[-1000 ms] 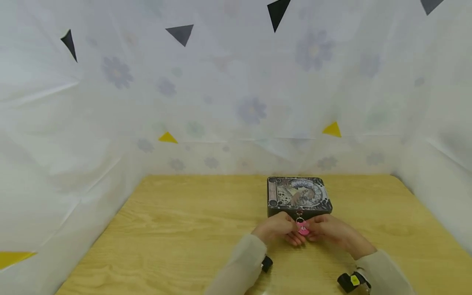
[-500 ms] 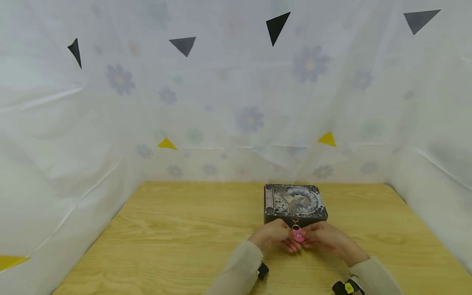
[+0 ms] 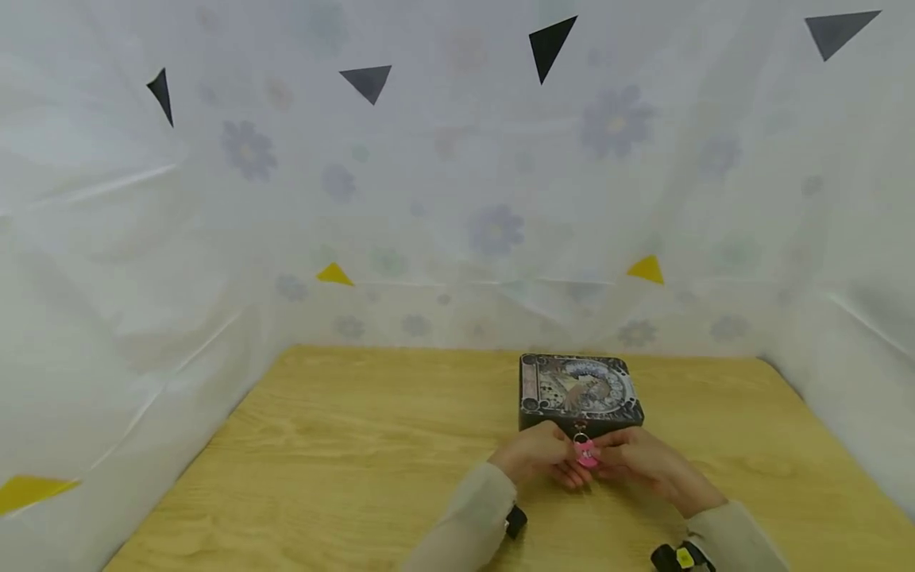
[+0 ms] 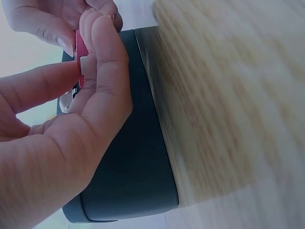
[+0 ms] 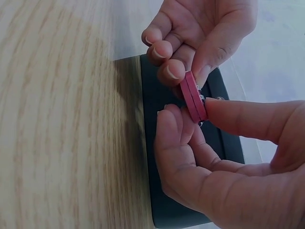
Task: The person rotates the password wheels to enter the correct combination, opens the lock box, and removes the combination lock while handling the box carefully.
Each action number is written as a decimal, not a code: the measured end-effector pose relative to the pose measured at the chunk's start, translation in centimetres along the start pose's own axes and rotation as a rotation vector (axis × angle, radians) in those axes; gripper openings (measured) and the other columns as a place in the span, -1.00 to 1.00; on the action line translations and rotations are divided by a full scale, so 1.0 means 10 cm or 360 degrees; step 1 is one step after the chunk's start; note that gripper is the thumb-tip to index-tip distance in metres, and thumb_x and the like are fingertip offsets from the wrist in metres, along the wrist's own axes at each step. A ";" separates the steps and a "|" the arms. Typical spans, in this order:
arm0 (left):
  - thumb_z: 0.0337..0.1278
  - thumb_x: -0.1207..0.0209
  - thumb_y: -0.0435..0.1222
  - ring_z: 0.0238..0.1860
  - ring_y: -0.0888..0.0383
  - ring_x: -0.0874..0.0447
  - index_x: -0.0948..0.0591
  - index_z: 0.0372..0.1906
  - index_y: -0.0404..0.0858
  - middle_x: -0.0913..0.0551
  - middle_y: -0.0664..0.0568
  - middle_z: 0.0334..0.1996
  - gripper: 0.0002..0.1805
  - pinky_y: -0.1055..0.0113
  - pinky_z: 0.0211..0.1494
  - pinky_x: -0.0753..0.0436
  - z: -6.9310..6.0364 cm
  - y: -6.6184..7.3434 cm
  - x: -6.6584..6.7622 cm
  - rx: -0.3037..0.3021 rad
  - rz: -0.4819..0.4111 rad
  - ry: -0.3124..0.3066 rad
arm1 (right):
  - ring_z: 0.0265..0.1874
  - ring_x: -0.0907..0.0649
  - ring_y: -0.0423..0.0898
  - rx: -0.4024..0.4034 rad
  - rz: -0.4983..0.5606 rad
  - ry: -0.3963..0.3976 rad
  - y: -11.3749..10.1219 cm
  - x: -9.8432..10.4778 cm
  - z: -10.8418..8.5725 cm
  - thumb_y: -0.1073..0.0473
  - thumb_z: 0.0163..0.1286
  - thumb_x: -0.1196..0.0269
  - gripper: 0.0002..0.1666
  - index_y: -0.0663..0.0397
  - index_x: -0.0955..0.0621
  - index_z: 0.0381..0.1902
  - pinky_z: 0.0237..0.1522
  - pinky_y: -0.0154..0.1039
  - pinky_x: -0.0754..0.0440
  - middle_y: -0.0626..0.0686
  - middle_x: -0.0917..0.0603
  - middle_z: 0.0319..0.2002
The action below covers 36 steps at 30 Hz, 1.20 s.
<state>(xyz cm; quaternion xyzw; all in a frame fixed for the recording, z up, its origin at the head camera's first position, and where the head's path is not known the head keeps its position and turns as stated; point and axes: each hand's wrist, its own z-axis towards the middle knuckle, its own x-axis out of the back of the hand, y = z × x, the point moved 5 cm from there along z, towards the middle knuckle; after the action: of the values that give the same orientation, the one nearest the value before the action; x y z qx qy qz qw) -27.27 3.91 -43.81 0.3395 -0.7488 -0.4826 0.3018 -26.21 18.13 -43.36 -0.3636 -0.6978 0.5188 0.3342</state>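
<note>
A pink padlock [image 3: 587, 454] hangs by its metal shackle from the front clasp of a dark tin box [image 3: 582, 388] with a patterned lid. The left hand [image 3: 541, 454] pinches the padlock's left side between thumb and curled fingers. From the other side, the right hand [image 3: 654, 464] pinches it too. In the right wrist view the padlock [image 5: 193, 97] is seen edge-on, with small silvery dials along one side by the thumbs. The left wrist view shows its red edge [image 4: 81, 43] partly hidden behind fingers. The box lid is closed.
The box stands on a wooden table [image 3: 343, 445] toward its back edge, right of centre. Behind and at both sides hangs a pale flowered sheet [image 3: 429, 175] with dark and yellow triangles. A black wrist camera [image 3: 516, 521] is strapped near the left sleeve.
The head view has shifted slightly. Both hands keep their pinch on the padlock, and the box stays in the same place on the table.
</note>
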 end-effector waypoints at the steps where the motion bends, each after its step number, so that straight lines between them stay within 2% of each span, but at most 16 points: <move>1: 0.27 0.06 -0.50 -0.54 0.11 -0.65 -0.64 -0.40 -0.53 -0.72 -0.26 -0.45 -0.72 0.23 -0.32 -0.72 0.01 0.01 0.01 0.0000 0.0001 0.0001 | -0.13 -0.65 -0.09 0.0001 -0.0006 0.0010 -0.01 0.01 0.01 0.35 0.40 -0.06 -0.50 0.81 -0.31 0.08 -0.02 -0.12 -0.65 0.12 -0.64 -0.12; 6: 0.28 0.05 -0.49 -0.52 0.09 -0.67 -0.64 -0.38 -0.50 -0.72 -0.24 -0.46 -0.73 0.23 -0.31 -0.72 0.02 0.04 0.04 -0.0025 0.0018 0.0017 | -0.24 -0.65 -0.13 0.0014 -0.0055 0.0079 -0.07 0.02 0.03 0.33 0.42 -0.02 -0.53 0.78 -0.36 0.04 -0.11 -0.20 -0.67 0.08 -0.64 -0.22; 11: 0.28 0.07 -0.49 -0.52 0.11 -0.67 -0.64 -0.36 -0.48 -0.72 -0.23 -0.46 -0.73 0.25 -0.32 -0.72 -0.01 0.02 0.07 -0.0019 0.0024 0.0030 | -0.35 -0.63 -0.15 -0.0013 -0.0075 0.0132 -0.07 -0.01 0.04 0.28 0.46 0.02 -0.54 0.73 -0.41 0.01 -0.21 -0.27 -0.68 0.04 -0.63 -0.33; 17: 0.28 0.07 -0.49 -0.54 0.14 -0.64 -0.64 -0.35 -0.49 -0.71 -0.24 -0.46 -0.73 0.26 -0.32 -0.72 -0.02 0.00 0.04 -0.0010 0.0008 0.0005 | -0.38 -0.62 -0.16 -0.0003 -0.0078 0.0152 -0.04 -0.02 0.01 0.29 0.47 0.02 -0.58 0.70 -0.43 -0.03 -0.24 -0.28 -0.68 0.04 -0.62 -0.35; 21: 0.27 0.07 -0.49 -0.56 0.15 -0.62 -0.64 -0.36 -0.48 -0.71 -0.23 -0.47 -0.74 0.27 -0.34 -0.71 0.00 0.00 0.00 -0.0006 0.0010 -0.0011 | -0.37 -0.63 -0.14 -0.0009 -0.0036 0.0135 -0.01 -0.01 -0.03 0.27 0.44 -0.03 -0.59 0.66 -0.46 -0.04 -0.23 -0.26 -0.68 0.06 -0.61 -0.33; 28: 0.25 0.05 -0.49 -0.57 0.16 -0.61 -0.65 -0.36 -0.49 -0.71 -0.23 -0.48 -0.75 0.27 -0.36 -0.71 0.02 0.00 0.00 -0.0021 0.0000 -0.0008 | -0.34 -0.64 -0.14 0.0058 0.0050 0.0000 0.02 0.05 0.00 0.17 0.37 -0.16 -0.62 0.49 -0.54 -0.12 -0.21 -0.29 -0.68 0.05 -0.62 -0.31; 36: 0.25 0.07 -0.50 -0.56 0.15 -0.62 -0.64 -0.37 -0.49 -0.71 -0.23 -0.47 -0.73 0.26 -0.34 -0.71 0.01 0.00 0.01 -0.0017 -0.0007 -0.0012 | -0.34 -0.63 -0.13 -0.0018 -0.0017 0.0083 -0.01 0.02 -0.02 0.30 0.45 -0.01 -0.63 0.65 -0.44 -0.03 -0.20 -0.23 -0.69 0.06 -0.61 -0.30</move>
<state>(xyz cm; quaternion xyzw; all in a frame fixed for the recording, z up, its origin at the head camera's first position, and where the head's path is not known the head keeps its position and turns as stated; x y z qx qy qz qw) -27.40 3.94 -43.88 0.3376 -0.7466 -0.4886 0.2999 -26.11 18.36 -43.21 -0.3751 -0.6937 0.5035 0.3530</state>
